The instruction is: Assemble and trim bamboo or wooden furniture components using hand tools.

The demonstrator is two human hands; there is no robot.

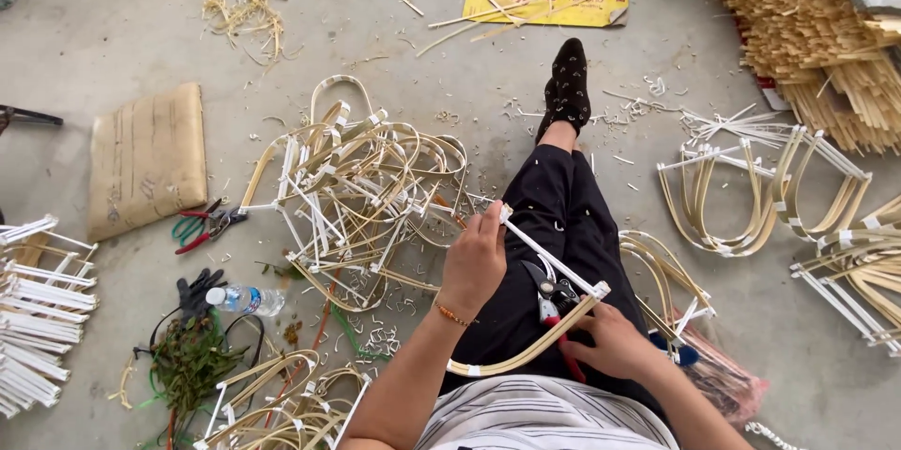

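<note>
We sat on the concrete floor [113,28] with one leg stretched out. Our left hand [474,262] pinched the upper end of a white strip [554,258], while our right hand [615,342] gripped its lower end where it met a curved bamboo frame [526,351]. Red-handled shears [554,305] lay on our lap. A tangled pile of frames [361,192] sat just left, a water bottle [246,299] nearby.
</note>
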